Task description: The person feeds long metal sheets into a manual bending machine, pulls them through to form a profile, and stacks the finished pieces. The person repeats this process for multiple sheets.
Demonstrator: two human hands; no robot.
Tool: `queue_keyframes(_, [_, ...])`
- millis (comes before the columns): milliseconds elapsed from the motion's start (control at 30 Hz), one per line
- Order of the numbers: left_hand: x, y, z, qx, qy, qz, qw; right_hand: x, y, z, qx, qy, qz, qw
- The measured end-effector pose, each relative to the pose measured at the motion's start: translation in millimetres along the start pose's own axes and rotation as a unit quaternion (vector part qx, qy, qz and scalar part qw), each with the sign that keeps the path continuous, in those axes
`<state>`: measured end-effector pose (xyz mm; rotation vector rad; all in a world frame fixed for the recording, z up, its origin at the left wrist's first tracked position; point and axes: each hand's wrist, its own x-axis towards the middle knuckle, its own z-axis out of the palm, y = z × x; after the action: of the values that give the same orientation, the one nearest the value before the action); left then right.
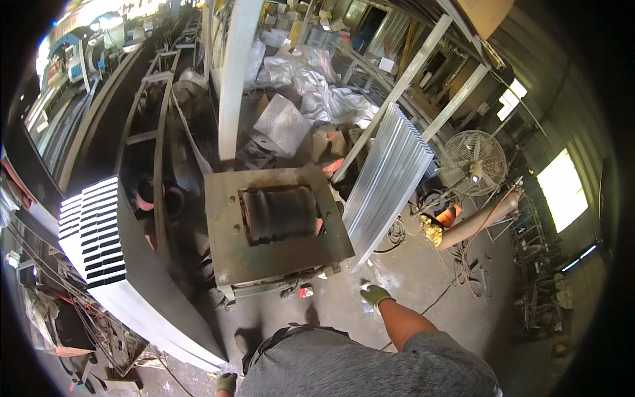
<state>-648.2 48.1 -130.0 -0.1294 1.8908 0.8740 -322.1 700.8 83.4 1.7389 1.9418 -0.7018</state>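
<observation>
My right hand (376,296), in a green and white work glove, reaches forward just right of a metal table with a square frame top (284,262). It is nearest to the lower end of a leaning stack of long silvery metal profiles (390,169), with a gap between. Its fingers are too small to make out. At the bottom edge, my left hand (226,382) in a green glove is beside the near end of another stack of long pale metal profiles (155,314). Whether it touches them I cannot tell; its fingers are hidden. A dark ribbed roller (280,213) shows inside the frame's opening.
A large round fan (473,163) stands at right, near a brown cylinder (481,220) and loose cables (468,278). An upright steel post (233,86) rises behind the table. White sacks (324,92) and a dusty box (282,124) lie beyond. Long rails (159,132) run at left.
</observation>
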Motion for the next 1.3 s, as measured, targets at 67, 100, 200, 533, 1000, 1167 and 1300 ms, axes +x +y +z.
queue_keyframes(67, [16, 23, 9, 0.016, 0.075, -0.034, 0.996, 26, 11, -33, 0.036, 0.074, 0.008, 0.997])
queue_keyframes(100, [21, 32, 14, -0.111, 0.104, -0.014, 0.988, 44, 15, -49, 0.034, 0.116, 0.020, 0.993])
queue_keyframes(200, [24, 54, 36, -0.161, 0.214, 0.113, 0.957, 110, 45, -95, 0.167, 0.207, -0.022, 0.964])
queue_keyframes(533, [-124, 73, 122, 0.120, 0.183, -0.048, 0.975, 322, 89, -270, 0.225, 0.372, -0.005, 0.900])
queue_keyframes(1000, [-238, 50, 190, 0.046, 0.315, -0.035, 0.947, 436, 38, -433, 0.371, 0.414, -0.087, 0.826])
queue_keyframes(1167, [-253, 33, 210, 0.085, 0.286, -0.087, 0.951, 430, 32, -441, 0.344, 0.390, -0.059, 0.852])
queue_keyframes(1300, [-265, 19, 228, 0.049, 0.275, -0.097, 0.955, 434, 35, -441, 0.264, 0.445, -0.038, 0.855])
